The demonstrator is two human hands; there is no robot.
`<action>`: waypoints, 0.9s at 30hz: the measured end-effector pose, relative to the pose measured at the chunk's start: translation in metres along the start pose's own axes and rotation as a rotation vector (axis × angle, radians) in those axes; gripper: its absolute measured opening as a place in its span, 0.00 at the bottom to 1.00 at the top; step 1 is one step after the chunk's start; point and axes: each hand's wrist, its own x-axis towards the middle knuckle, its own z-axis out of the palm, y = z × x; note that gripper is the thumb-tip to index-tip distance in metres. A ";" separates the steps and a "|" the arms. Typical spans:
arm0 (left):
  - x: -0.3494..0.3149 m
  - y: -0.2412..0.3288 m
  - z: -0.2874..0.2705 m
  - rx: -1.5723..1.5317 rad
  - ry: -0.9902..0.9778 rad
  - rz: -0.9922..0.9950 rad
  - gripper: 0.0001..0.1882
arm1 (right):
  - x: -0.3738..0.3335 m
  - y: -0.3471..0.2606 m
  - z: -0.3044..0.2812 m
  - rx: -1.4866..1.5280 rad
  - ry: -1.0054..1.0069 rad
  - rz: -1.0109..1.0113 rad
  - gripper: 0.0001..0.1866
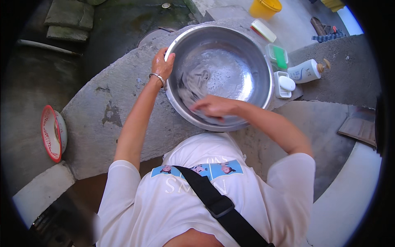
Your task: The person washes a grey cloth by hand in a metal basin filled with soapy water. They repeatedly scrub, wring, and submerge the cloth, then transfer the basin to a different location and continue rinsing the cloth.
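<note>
A wide stainless steel basin (256, 61) sits tilted on the concrete ledge, with some water in it. A wet grey cloth (196, 82) lies bunched along its left inner side. My left hand (163, 65) grips the basin's left rim, thumb over the edge, with a bangle on that wrist. Low inside the basin my right hand (212, 106) is at the lower end of the cloth. Motion smears its fingers, so whether they hold the cloth is unclear.
Right of the basin are a white soap bar (287, 83) on a dish, a green item (280, 57) in another dish, a brush (263, 31) and a white pump bottle (304, 71). A yellow bucket (265, 7) stands beyond. A red-rimmed enamel basin (53, 133) leans at left.
</note>
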 end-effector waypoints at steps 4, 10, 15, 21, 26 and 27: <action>-0.003 -0.004 0.004 0.027 -0.008 0.044 0.21 | -0.061 0.045 -0.062 -0.532 -0.113 0.246 0.20; -0.001 -0.002 -0.001 0.062 -0.052 0.116 0.22 | -0.028 0.072 -0.136 -1.431 0.582 0.331 0.09; 0.000 -0.006 -0.001 0.050 -0.067 0.128 0.22 | 0.058 0.047 -0.144 -1.498 1.013 0.041 0.08; -0.001 -0.005 0.001 0.036 -0.028 0.090 0.21 | 0.106 0.005 -0.086 -1.458 0.854 -0.297 0.09; -0.011 -0.012 -0.009 -0.206 -0.218 -0.206 0.19 | 0.066 0.006 -0.036 -1.382 0.452 -0.436 0.08; -0.018 0.004 -0.019 -0.170 -0.323 -0.388 0.18 | 0.053 0.009 -0.031 -1.256 0.391 -0.404 0.08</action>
